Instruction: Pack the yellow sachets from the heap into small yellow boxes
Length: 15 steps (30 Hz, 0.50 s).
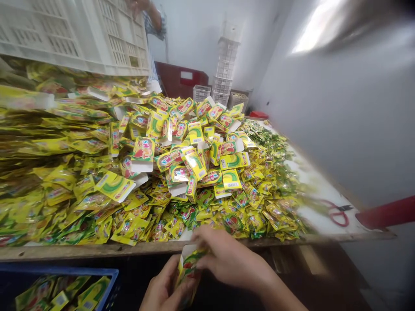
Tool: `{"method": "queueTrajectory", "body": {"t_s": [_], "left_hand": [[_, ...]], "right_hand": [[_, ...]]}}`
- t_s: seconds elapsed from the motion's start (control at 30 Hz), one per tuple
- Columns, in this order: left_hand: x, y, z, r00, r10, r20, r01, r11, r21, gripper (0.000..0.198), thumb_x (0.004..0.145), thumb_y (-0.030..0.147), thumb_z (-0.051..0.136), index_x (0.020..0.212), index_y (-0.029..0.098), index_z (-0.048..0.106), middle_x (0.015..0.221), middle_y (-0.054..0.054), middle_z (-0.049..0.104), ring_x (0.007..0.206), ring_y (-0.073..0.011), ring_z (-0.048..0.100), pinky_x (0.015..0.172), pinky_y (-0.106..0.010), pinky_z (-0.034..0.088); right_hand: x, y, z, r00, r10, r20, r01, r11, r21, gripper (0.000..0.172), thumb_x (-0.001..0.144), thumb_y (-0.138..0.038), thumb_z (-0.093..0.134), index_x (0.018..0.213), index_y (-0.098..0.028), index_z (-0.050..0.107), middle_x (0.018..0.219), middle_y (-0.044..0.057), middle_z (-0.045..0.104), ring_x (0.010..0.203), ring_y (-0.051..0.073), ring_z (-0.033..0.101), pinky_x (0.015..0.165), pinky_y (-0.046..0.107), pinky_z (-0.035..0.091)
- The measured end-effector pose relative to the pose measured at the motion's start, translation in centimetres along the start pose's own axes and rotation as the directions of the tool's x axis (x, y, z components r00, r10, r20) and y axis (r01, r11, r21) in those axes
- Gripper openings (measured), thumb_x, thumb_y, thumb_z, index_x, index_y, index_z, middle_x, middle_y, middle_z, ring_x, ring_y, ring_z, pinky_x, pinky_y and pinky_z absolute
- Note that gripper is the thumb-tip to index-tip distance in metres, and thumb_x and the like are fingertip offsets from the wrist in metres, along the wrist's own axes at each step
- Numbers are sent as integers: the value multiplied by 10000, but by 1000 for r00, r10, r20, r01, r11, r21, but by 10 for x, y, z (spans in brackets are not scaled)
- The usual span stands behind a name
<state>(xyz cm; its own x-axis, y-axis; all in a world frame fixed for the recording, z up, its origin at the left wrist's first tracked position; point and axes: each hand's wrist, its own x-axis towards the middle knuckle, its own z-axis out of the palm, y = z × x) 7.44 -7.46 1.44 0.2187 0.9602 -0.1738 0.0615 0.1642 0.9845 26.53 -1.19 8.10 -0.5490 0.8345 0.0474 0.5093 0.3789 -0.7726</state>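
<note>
Below the table's near edge, my left hand [167, 287] is wrapped round a small yellow-and-green carton [188, 270] with its white flap up. My right hand [223, 257] curls over the carton's top, thumb and fingers bent together at its mouth. Something yellow-green shows between those fingers, too blurred to tell from the carton. Beyond my hands, a heap of similar printed cartons [194, 162], many with raised white flaps, lies on a thick spread of small shiny yellow-and-green packets [129, 224].
A blue crate [112, 276] at lower left holds filled-looking cartons. Red-handled scissors [339, 214] lie at the right of the white tabletop [319, 196], near a red tube [389, 212]. Across the table, a person's arm [154, 19] is at a tilted white crate [78, 34]. Stacked crates [223, 65] stand behind.
</note>
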Motion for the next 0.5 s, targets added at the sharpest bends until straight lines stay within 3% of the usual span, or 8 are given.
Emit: {"method": "queueTrajectory", "body": {"t_s": [0.1,0.17,0.23,0.3,0.37,0.4,0.47,0.5], "left_hand": [[-2,2,-2,998,-55,41,61,985,-159,378,823,378,678,1187,279,662,1114,-22,735,1031,-252,667,909,-314,521],[-3,0,-4,997,-60,53,70,973,-220,377,802,360,707,1170,283,680,1141,-23,732,1036,-257,665,920,-324,516],[-5,-3,-6,996,-70,52,81,963,-259,396,772,355,739,1160,288,691,1139,-24,736,1010,-259,674,911,-334,523],[-6,-5,-9,993,-117,27,119,947,-297,435,729,358,777,1152,284,701,1140,-28,739,1032,-272,670,937,-349,516],[-7,-5,-12,975,-216,-52,180,905,-385,453,720,407,775,1146,267,708,1154,-37,735,1094,-293,646,986,-375,489],[-8,-4,-13,957,-276,-88,208,867,-453,455,720,450,764,1125,249,720,1149,-47,737,1112,-306,637,997,-390,481],[-10,3,-15,924,-370,-101,245,771,-588,465,726,520,730,1063,200,746,1125,-77,741,1111,-330,631,982,-415,490],[-11,8,-15,917,-393,-67,267,731,-628,462,733,530,717,1027,177,757,1109,-94,744,1095,-340,634,957,-424,503]], "right_hand": [[3,-2,6,996,-38,-78,42,998,56,123,757,-180,782,843,-226,707,812,-23,650,797,150,596,716,235,448],[3,-2,11,987,-145,-62,147,989,24,58,774,-189,769,759,-228,730,957,6,661,948,180,578,842,284,443],[1,0,17,975,-224,4,223,974,34,72,795,-173,744,786,-245,748,1110,18,640,1079,208,530,936,332,418],[-3,5,22,976,-216,-6,215,967,137,90,826,-178,709,844,-254,754,1147,26,637,1104,212,526,980,363,404],[-6,12,30,993,-46,-108,80,937,340,78,852,-222,676,888,-240,743,1042,40,664,985,194,591,898,350,464],[-7,15,35,988,90,-124,-19,878,479,75,842,-250,680,895,-223,725,948,41,670,862,178,622,779,318,506],[-9,21,48,949,316,7,-221,648,729,170,779,-317,723,872,-186,667,758,20,644,593,138,599,496,226,461],[-10,23,54,927,354,121,-301,514,803,246,724,-339,759,859,-177,635,699,5,624,496,116,555,406,192,389]]}}
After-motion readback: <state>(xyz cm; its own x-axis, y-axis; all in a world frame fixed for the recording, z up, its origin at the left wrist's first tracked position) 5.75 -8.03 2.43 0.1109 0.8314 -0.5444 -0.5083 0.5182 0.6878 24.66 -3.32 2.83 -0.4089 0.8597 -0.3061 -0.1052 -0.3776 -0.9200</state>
